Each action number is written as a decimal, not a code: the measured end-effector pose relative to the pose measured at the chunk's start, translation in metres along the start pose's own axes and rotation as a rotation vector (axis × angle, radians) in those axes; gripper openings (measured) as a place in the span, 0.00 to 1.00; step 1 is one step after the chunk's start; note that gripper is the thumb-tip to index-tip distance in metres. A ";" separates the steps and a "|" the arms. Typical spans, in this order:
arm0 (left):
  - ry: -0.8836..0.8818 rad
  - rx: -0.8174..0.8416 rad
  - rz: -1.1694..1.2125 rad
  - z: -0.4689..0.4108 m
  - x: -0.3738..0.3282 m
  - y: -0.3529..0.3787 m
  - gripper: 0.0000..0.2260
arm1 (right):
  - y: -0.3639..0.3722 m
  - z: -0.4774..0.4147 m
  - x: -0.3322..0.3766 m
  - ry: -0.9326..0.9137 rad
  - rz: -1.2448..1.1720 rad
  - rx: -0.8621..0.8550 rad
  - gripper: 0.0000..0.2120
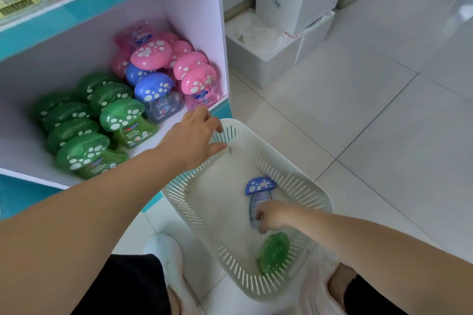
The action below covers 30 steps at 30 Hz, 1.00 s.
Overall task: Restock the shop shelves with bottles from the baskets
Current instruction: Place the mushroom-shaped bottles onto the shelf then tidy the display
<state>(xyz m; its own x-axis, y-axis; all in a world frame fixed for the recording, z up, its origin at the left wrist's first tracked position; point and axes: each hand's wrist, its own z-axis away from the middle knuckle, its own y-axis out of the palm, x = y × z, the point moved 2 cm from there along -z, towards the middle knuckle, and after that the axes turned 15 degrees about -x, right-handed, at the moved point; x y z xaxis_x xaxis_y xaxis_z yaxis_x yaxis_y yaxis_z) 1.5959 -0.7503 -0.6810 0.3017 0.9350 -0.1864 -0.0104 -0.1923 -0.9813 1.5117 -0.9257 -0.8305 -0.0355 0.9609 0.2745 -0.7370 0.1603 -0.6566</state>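
A white slatted basket (302,186) stands on the floor in front of the shelf. Inside it lie a blue mushroom-capped bottle (259,186) and a green bottle (273,252). My right hand (272,215) is down in the basket, its fingers closed around the body of the blue bottle. My left hand (194,133) hovers over the basket's far rim beside the shelf edge, fingers apart, holding nothing. The lower shelf (23,146) holds green bottles (84,151) on the left, blue bottles (153,87) in the middle and pink bottles (197,79) on the right.
White cardboard boxes (294,2) are stacked on the tiled floor behind the shelf's right wall. My white shoe (163,250) and my knees sit just before the basket. Open tiled floor (371,123) stretches to the right.
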 end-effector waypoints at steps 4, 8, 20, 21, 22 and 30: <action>0.013 -0.010 0.003 0.003 -0.004 -0.003 0.19 | 0.011 0.009 -0.012 -0.014 0.169 0.069 0.21; -0.005 -0.029 0.028 0.006 -0.003 -0.010 0.19 | 0.023 0.012 -0.019 -0.012 0.287 0.185 0.19; -0.063 -0.053 0.031 0.017 0.006 -0.027 0.19 | 0.042 0.005 -0.035 -0.021 0.337 0.281 0.25; -0.067 -0.051 0.030 0.017 0.007 -0.028 0.19 | 0.045 0.004 -0.035 -0.018 0.337 0.277 0.26; -0.066 -0.050 0.028 0.017 0.007 -0.029 0.19 | 0.046 0.003 -0.034 -0.005 0.323 0.270 0.27; -0.039 -0.042 0.040 0.014 0.003 -0.025 0.18 | 0.024 -0.003 -0.011 0.101 -0.032 0.232 0.36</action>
<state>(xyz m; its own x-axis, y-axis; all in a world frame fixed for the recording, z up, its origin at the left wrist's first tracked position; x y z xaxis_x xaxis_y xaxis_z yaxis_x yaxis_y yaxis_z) 1.5834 -0.7381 -0.6579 0.2642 0.9370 -0.2284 0.0181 -0.2416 -0.9702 1.4959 -0.9317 -0.8515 0.0494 0.9757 0.2134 -0.8724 0.1462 -0.4664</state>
